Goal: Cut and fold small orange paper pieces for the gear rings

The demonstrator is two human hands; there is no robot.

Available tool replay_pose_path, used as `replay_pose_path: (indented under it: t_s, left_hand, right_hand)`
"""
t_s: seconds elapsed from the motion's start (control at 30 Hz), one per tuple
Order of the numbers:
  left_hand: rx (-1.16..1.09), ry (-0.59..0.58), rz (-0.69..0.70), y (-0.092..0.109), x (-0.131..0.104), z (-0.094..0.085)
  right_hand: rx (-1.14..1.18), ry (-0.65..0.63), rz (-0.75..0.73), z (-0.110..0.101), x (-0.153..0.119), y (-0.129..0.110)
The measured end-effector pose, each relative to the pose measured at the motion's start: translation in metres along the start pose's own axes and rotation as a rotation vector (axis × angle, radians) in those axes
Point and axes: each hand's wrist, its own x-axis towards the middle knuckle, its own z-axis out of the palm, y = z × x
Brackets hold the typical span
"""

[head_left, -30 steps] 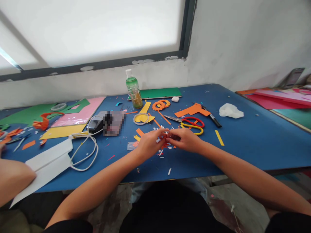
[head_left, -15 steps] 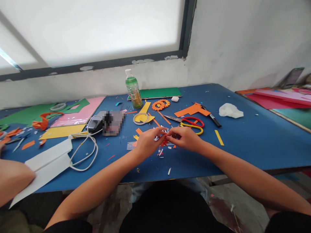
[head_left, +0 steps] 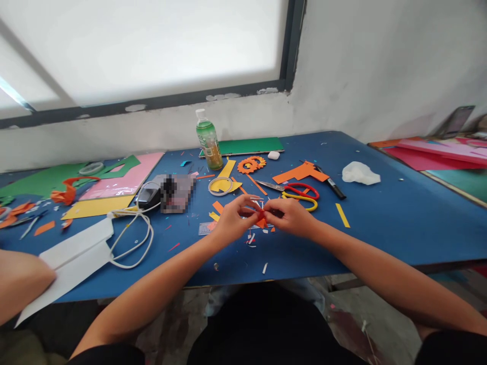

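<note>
Between my fingertips is a small red-orange paper piece [head_left: 262, 219], partly hidden by the fingers. My left hand [head_left: 239, 217] pinches it from the left, and my right hand [head_left: 286, 215] pinches it from the right. White and orange scraps lie on the blue table just below and behind the hands. Scissors [head_left: 300, 195] with red and yellow handles rest behind my right hand. A tape roll [head_left: 220, 186] lies on yellow paper behind my left hand. Two orange toothed paper rings [head_left: 248, 165] are farther back.
A green-labelled bottle [head_left: 209, 142] stands near the wall. A white cable [head_left: 150, 243] and folded white paper [head_left: 78, 246] lie left, under another person's arm [head_left: 23, 281]. Orange paper [head_left: 300, 172], a black marker [head_left: 335, 188] and crumpled white material [head_left: 360, 173] are at the right.
The red-orange piece between my fingertips has turned slightly and shows a different side. Both hands stay in nearly the same place.
</note>
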Motion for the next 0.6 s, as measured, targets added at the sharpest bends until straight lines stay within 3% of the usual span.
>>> replay_pose_path:
  t_s: [0.27, 0.5, 0.6]
  left_hand:
    - [-0.33, -0.059, -0.202, 0.0023, 0.0064, -0.0029]
    - [-0.399, -0.027, -0.222, 0.0, 0.0093, -0.0051]
    - [-0.417, -0.011, -0.225, 0.0013, 0.0096, -0.0057]
  right_hand:
    - [0.131, -0.035, 0.063, -0.0011, -0.0006, 0.0023]
    - [0.188, -0.037, 0.105, -0.0048, 0.001, 0.0033]
    - [0.167, 0.039, 0.128, -0.0082, 0.0028, 0.0056]
